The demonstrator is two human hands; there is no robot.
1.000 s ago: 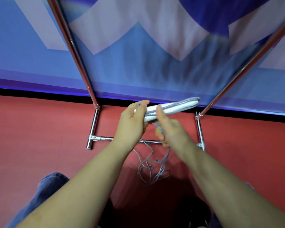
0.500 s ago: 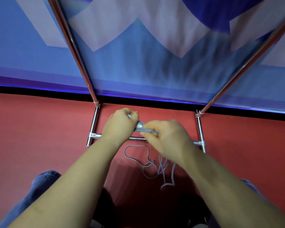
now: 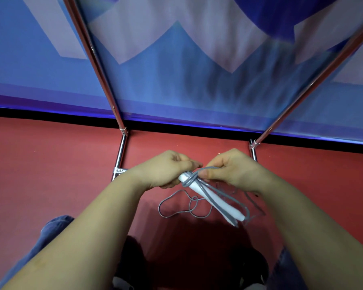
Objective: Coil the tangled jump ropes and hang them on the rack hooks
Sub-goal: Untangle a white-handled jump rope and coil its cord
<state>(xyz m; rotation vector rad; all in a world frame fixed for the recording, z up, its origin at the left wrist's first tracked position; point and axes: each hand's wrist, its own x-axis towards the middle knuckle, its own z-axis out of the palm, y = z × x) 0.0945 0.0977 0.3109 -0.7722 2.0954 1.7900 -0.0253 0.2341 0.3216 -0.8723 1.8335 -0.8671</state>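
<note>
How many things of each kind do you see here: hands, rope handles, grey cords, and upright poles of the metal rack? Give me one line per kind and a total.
Hands: 2, the left hand and the right hand
White handles: 2, held together
Grey cord: 1, partly loose on the floor
Upright rack poles: 2, the left pole and the right pole
Total: 7

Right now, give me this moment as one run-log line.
phase: coiling | left hand: grips white jump-rope handles | right hand: pinches grey cord wrapping handles | slack cord loops: on red floor | chrome rack: nothing hung
</note>
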